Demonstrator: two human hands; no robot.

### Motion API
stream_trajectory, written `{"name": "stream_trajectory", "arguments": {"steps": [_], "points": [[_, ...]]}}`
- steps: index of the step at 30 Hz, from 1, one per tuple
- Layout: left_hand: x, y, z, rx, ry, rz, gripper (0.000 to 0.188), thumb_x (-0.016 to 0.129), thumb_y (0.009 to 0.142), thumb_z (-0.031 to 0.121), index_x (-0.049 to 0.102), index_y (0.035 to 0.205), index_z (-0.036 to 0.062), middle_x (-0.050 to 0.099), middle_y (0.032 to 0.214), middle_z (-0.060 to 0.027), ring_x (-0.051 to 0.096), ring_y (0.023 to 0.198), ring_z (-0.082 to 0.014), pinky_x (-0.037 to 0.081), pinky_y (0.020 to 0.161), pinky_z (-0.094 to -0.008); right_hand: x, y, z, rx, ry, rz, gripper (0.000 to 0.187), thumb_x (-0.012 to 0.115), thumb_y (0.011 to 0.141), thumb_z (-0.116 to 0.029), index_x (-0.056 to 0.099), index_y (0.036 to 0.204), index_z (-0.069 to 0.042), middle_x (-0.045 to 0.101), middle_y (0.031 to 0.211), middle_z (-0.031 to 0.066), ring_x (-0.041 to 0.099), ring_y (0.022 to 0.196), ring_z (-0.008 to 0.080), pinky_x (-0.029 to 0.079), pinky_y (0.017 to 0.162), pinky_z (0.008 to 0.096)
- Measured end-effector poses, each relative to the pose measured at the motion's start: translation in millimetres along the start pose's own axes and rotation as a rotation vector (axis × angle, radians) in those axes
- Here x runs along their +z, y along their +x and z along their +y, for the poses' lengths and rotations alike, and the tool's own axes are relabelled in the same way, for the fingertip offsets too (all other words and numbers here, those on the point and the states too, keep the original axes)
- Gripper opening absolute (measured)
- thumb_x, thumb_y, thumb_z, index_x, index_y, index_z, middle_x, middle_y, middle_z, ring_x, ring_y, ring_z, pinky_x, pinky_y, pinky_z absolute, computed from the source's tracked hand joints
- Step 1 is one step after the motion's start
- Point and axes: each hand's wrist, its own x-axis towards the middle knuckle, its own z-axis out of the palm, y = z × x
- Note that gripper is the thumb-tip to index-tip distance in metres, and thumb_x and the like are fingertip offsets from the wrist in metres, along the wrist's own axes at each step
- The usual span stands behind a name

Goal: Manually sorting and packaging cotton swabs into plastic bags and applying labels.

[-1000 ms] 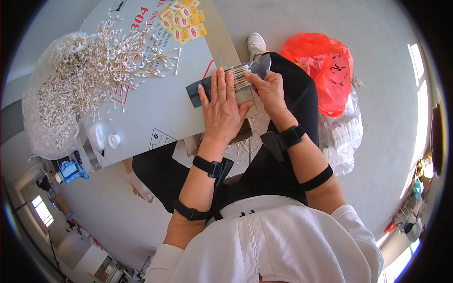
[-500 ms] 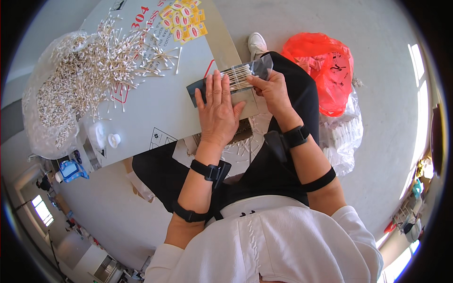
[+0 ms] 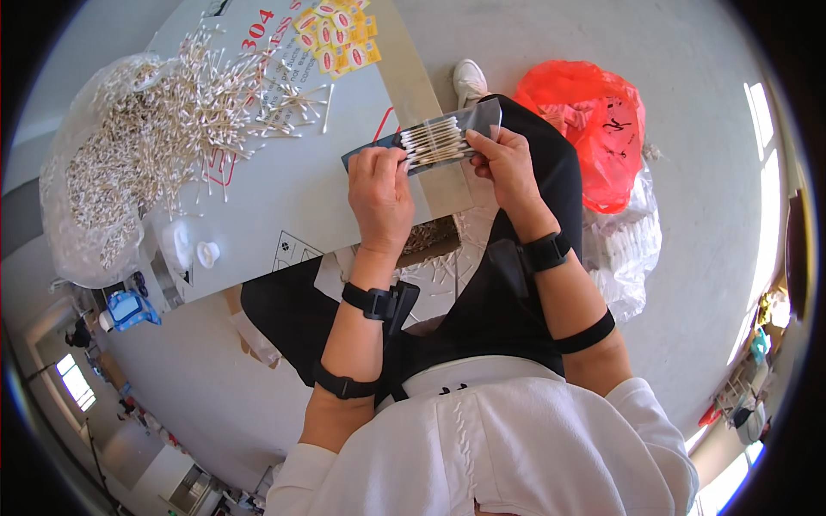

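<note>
The left hand [image 3: 381, 206], flat across the clear swab packet [image 3: 483, 120] half a second ago, has drawn back and curled, so the row of cotton swabs [image 3: 437, 138] inside now shows from end to end; for the packing in hand, this probably means the row can be checked or adjusted. The left fingers are bent, their tips on the packet's near side by its dark end; whether they pinch or only press, I cannot tell. The right hand [image 3: 508, 168] has its thumb and fingers closed on the packet's other end. The packet slants across the right edge of the grey bench [image 3: 284, 198], its clear end jutting past over the black-trousered thigh [image 3: 542, 159]. A strip of bench separates the left hand from the loose swab heap [image 3: 194, 120], and the yellow labels [image 3: 340, 43] sit well apart toward the far side. Nearer the lap, an open carton [image 3: 434, 245] sits below the bench edge.
</note>
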Motion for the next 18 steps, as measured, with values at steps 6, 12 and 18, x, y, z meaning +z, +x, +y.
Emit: {"name": "stream_trajectory", "arguments": {"steps": [6,12,18], "points": [[10,25,5,0.025,-0.090,-0.152,0.015,0.070,0.076,0.000,0.060,0.083,0.0063,0.058,0.083,-0.0075,0.059,0.085,-0.0303,0.049,0.073,-0.0414,0,0,0,0.017,0.047,-0.015,0.015,0.071,0.089,-0.014,0.064,0.078,-0.007,0.058,0.068,-0.0026,0.049,0.055,0.0047,0.039,0.048,0.0192],[18,26,6,-0.010,-0.017,-0.189,0.016,0.071,0.074,0.001,0.059,0.082,0.0075,0.058,0.084,-0.0077,0.059,0.086,-0.0308,0.049,0.073,-0.0419,-4,1,1,0.024,0.020,-0.015,0.011,0.069,0.087,-0.008,0.065,0.077,-0.007,0.057,0.067,-0.0025,0.050,0.055,0.0047,0.038,0.047,0.0187],[20,25,8,-0.011,-0.005,-0.164,0.016,0.070,0.074,0.000,0.059,0.081,0.0079,0.058,0.083,-0.0073,0.059,0.085,-0.0304,0.049,0.073,-0.0415,-2,2,2,0.001,0.012,-0.004,0.013,0.069,0.087,-0.008,0.066,0.075,-0.007,0.058,0.066,-0.0028,0.050,0.054,0.0042,0.037,0.046,0.0184]]}}
